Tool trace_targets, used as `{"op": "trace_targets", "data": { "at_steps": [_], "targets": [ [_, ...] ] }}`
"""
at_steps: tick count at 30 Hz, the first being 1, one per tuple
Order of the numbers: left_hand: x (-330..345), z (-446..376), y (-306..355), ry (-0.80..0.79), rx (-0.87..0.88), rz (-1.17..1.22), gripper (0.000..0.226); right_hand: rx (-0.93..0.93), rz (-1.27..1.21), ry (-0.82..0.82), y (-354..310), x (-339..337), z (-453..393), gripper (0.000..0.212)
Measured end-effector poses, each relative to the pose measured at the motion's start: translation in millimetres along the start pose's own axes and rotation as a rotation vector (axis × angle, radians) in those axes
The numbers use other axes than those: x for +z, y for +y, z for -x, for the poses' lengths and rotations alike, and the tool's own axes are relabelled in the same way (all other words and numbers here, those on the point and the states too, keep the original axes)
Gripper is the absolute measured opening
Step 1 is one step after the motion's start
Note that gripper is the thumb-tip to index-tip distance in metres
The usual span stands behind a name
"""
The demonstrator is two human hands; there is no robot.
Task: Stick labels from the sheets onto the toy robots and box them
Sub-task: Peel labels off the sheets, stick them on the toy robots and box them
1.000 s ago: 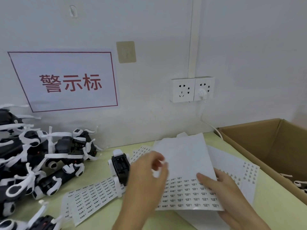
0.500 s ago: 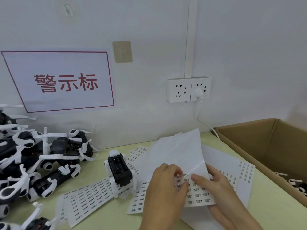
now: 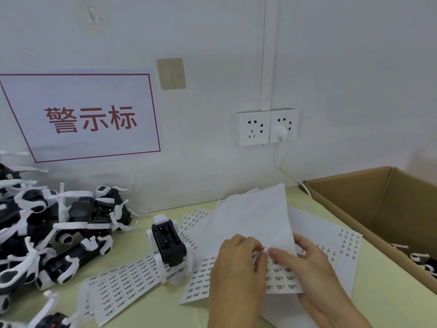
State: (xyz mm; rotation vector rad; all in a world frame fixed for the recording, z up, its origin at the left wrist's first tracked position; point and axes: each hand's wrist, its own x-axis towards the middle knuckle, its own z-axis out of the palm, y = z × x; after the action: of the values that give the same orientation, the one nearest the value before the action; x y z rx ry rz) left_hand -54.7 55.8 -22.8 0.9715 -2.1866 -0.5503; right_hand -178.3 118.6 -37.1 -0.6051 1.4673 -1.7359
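Label (image 3: 266,250) peel under way.
Since a second ago, left hand (image 3: 238,263) is brought onto label sheet (image 3: 279,275); label pinched, sheet gripped by right hand (image 3: 314,268).

Left hand (image 3: 238,268): shifted from raised above the label sheet (image 3: 279,278), a second ago, down onto it; thumb and forefinger now pinched at a label. Right hand (image 3: 314,268): fingertips brought closer, now nearly touching the left hand's. Sheet's upper part: curled further up.

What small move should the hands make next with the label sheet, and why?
Probably peel one label free. Both hands, left and right, pinch at the label sheet, fingertips meeting at one spot, and the toy robot stands beside it, with no label visibly lifted yet.
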Motion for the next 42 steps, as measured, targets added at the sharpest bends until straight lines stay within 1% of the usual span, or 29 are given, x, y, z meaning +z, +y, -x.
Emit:
{"op": "trace_targets", "data": {
  "at_steps": [4,7,11,15,21,23,27,29,31,36,42],
  "targets": [
    [4.0,0.3,4.7,-0.02,-0.007,-0.096,0.026,-0.066,0.129,0.089,-2.6,6.4,5.4,0.026],
    [8.8,3.0,9.1,-0.048,-0.012,-0.142,0.025,-0.108,0.219,0.147,-3.6,8.8,8.1,0.023],
    [11.8,2.6,9.4,-0.064,-0.047,-0.165,0.026,-0.145,0.286,0.165,-4.1,12.5,10.1,0.017],
    [13.5,0.5,8.1,-0.075,-0.07,-0.184,0.028,-0.157,0.302,0.17,-3.9,13.9,10.6,0.016],
    [14.5,2.4,8.4,0.02,-0.075,-0.062,0.023,-0.139,0.252,0.139,-7.7,14.1,13.0,0.018],
    [13.0,2.0,7.3,0.051,-0.088,0.018,0.02,-0.122,0.215,0.127,-7.9,13.9,12.7,0.019],
    [10.3,0.7,5.7,0.044,-0.144,0.236,0.01,-0.083,0.124,0.096,-8.6,10.1,11.9,0.024],
    [9.2,0.4,5.4,0.048,-0.16,0.307,0.008,-0.072,0.086,0.08,-9.2,8.1,12.0,0.022],
    [9.4,0.3,4.2,0.055,-0.166,0.328,0.008,-0.081,0.093,0.072,-9.0,7.7,12.2,0.02],
    [11.8,2.3,4.8,0.08,-0.183,0.288,0.014,-0.132,0.171,0.083,-6.5,9.5,13.4,0.023],
    [15.0,2.6,6.9,0.126,-0.203,0.276,0.014,-0.144,0.143,0.08,-4.6,10.9,13.6,0.023]
  ]
}}
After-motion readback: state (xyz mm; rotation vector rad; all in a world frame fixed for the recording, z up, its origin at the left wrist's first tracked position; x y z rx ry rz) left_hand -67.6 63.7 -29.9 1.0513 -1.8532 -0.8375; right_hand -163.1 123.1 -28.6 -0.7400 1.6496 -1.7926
